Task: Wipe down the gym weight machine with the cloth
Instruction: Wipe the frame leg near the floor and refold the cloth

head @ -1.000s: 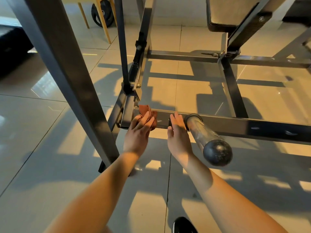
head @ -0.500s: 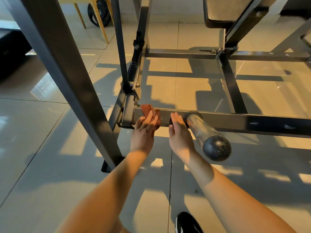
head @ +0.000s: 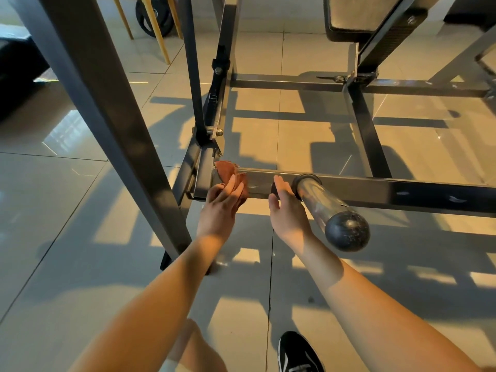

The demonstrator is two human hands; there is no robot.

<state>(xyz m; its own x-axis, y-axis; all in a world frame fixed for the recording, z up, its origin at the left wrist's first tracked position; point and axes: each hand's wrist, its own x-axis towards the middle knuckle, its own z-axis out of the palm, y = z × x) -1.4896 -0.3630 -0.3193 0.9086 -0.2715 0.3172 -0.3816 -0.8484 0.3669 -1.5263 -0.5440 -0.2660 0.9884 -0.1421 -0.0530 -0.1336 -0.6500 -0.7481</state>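
In 1 s our L hand (head: 220,210) has barely shifted, grip near-flat, pressing the cloth (head: 226,170) on the left end of the low crossbar (head: 375,189), R hand (head: 287,213) grip wide & empty against it by the chrome peg (head: 319,200), so most of that bar prob. awaits wiping.

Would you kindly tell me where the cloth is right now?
In the head view, the reddish cloth is left of centre, pressed by the left hand against the low frame bar near its left corner, left of the chrome peg.
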